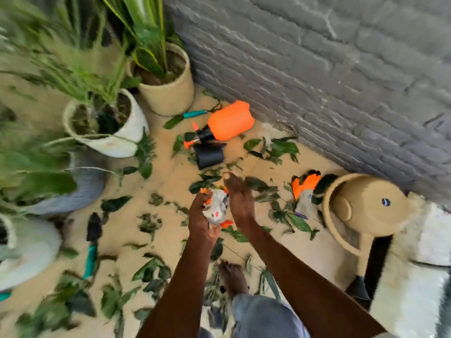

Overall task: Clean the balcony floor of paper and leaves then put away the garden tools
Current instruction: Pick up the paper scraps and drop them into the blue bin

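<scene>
My left hand grips a crumpled wad of white paper with orange and grey print above the tan floor. My right hand reaches just past it, fingers loosely apart over the scattered green leaves, holding nothing that I can see. An orange spray bottle lies on its side near the grey brick wall. A teal-handled trowel lies on the floor at the left. A second teal-handled tool lies by the woven pot. Orange and grey work gloves lie to the right. The view is motion-blurred.
Potted plants crowd the left: a woven beige pot, a white pot, a grey pot. A tan watering can stands at right beside a white furry cover. A black object lies by the sprayer. My bare foot is below.
</scene>
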The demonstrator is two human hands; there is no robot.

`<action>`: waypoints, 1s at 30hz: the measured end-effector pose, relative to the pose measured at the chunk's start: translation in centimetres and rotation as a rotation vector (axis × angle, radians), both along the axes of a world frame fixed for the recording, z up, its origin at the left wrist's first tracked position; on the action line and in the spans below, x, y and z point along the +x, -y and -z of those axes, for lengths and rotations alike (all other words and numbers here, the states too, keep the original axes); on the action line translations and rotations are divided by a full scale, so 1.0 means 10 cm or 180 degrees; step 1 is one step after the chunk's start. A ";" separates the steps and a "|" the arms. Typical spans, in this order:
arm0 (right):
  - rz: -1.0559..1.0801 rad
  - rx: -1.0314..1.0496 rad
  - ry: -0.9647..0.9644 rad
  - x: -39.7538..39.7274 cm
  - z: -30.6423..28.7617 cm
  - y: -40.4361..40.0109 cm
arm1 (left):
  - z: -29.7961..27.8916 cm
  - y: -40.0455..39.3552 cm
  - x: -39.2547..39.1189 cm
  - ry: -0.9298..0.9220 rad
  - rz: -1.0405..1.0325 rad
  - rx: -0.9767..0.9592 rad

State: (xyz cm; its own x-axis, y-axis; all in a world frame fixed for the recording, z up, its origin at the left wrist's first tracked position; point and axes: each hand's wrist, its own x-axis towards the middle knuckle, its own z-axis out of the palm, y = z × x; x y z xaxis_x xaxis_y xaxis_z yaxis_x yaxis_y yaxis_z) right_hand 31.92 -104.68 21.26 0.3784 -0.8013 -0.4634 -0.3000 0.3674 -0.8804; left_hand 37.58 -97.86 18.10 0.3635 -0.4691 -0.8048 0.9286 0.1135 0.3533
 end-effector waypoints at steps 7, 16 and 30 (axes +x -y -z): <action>-0.0535 0.0916 0.0105 0.22 -2.07 -0.87 | -2.23 -0.69 0.06 0.0178 -0.0572 0.0214; -0.1569 0.0675 -0.0198 0.17 -3.81 -2.12 | -4.40 -1.91 -0.24 -0.0216 -0.1895 0.0331; -0.3450 0.0873 -0.0253 -0.01 -4.63 -5.30 | -5.12 -5.16 -0.70 0.0065 -0.3978 -0.0109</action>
